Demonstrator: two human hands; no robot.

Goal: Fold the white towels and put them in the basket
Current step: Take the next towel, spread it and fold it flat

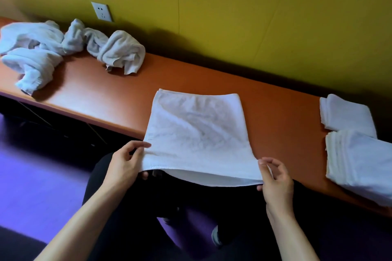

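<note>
You have one white towel [197,131] spread in the middle of the frame, lying doubled on the orange bench [275,112], with its far edge flat on the surface and its near edge hanging past the front edge of the bench toward your lap. Your left hand [125,163] holds the near left corner: its grip is closed, the thumb on top of the cloth and the fingers curled under it. Your right hand [275,178] holds the near right corner in the same kind of pinch, thumb and first finger closed on the edge, while the other fingers are loosely bent above it. Between your two hands the near edge shows two layers, the lower one sagging a little. In the upper left of the frame a pile of crumpled towels [63,46] lies on the bench near the yellow wall [233,6], just below a white wall socket [101,11]. At the right edge of the frame two stacks of folded towels [358,154] lie on the bench, one behind the other, well apart from the towel you hold. The floor [31,176] at the lower left is purple.
</note>
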